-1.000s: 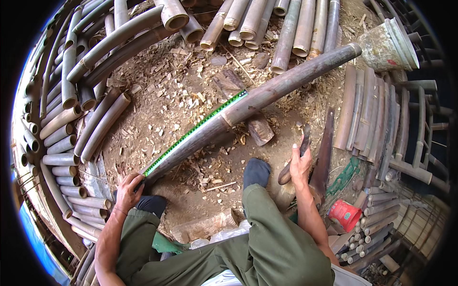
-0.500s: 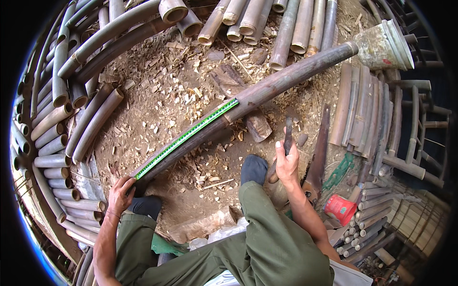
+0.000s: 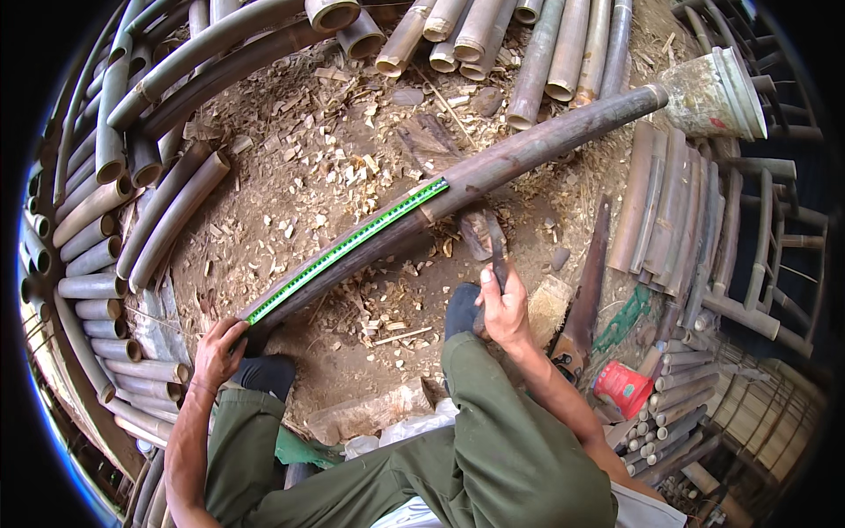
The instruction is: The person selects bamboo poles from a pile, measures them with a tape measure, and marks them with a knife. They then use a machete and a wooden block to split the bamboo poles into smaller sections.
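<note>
A long dark bamboo pole (image 3: 546, 151) lies slantwise in front of me, its far end beside a stained white bucket. Along its upper side rests a bright green ruler (image 3: 348, 251). My left hand (image 3: 220, 354) grips the near end of the pole, fingers and thumb closed at the ruler's lower end. In my right hand (image 3: 505, 310) is a narrow dark-bladed hand tool (image 3: 497, 249), held with the blade pointing up and away; the fist covers much of its handle. This hand is above my right foot, apart from the pole. A wooden block (image 3: 478, 233) sits under the pole's middle.
A handsaw (image 3: 591, 277) stands on the right, beside green netting (image 3: 623, 317) and a red container (image 3: 622, 390). Cut bamboo pieces (image 3: 110, 308) are stacked at left, with more poles (image 3: 532, 75) at the back. The bucket (image 3: 711, 95) is far right. Wood chips litter the dirt floor.
My right hand has shifted left with the dark-bladed tool, bringing the blade nearer the wooden block. My left hand stays on the pole's end. The whole view has shifted slightly.
</note>
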Demonstrator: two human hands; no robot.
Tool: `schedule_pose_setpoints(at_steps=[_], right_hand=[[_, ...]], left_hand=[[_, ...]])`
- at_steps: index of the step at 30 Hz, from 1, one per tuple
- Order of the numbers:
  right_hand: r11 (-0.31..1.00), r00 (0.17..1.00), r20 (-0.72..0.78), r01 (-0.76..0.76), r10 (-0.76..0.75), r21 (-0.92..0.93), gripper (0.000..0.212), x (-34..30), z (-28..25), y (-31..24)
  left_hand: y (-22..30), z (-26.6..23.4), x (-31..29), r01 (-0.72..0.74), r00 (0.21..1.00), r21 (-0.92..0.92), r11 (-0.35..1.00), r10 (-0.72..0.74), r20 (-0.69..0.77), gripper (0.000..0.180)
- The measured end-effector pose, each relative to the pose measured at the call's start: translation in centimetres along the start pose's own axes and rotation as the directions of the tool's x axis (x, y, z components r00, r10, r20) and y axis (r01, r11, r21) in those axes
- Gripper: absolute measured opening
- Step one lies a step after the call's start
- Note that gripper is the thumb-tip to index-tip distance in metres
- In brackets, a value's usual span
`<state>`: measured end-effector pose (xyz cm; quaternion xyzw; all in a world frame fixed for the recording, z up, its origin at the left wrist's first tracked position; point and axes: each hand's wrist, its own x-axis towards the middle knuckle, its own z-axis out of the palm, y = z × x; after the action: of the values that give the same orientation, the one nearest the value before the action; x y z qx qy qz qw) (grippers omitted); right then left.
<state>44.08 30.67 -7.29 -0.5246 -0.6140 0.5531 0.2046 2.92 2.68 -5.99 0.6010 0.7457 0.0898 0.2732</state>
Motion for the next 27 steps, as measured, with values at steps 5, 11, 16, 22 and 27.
schedule_pose_setpoints(at_steps=[5,11,16,22,27], right_hand=[[0.997,0.996,0.061,0.059,-0.062,0.05,0.047,-0.2,1.2,-0.5],[0.971,0.957,0.245,0.193,-0.154,-0.14,0.046,0.0,3.4,-0.1],[0.864,0.864,0.352,0.451,-0.359,-0.225,0.044,0.3,7.1,-1.0],[0.877,0.837,0.489,0.407,-0.246,-0.256,0.042,-0.4,9.3,-2.2],[0.868,0.852,0.469,0.4,-0.234,-0.293,0.043,-0.1,9.6,-2.6]], left_hand=[[0.0,0.0,0.0,0.003,1.0,-0.008,1.0,-0.002,0.019,0.033],[-1.0,0.1,-0.4,-0.013,0.999,0.004,1.0,0.013,0.043,0.033],[-1.6,0.0,-0.4,-0.068,0.997,0.026,0.997,0.067,0.025,0.034],[-2.3,0.8,-1.2,-0.07,0.997,0.027,0.997,0.071,-0.01,0.035],[-2.5,1.2,-1.3,-0.065,0.998,0.021,0.998,0.065,0.002,0.035]])
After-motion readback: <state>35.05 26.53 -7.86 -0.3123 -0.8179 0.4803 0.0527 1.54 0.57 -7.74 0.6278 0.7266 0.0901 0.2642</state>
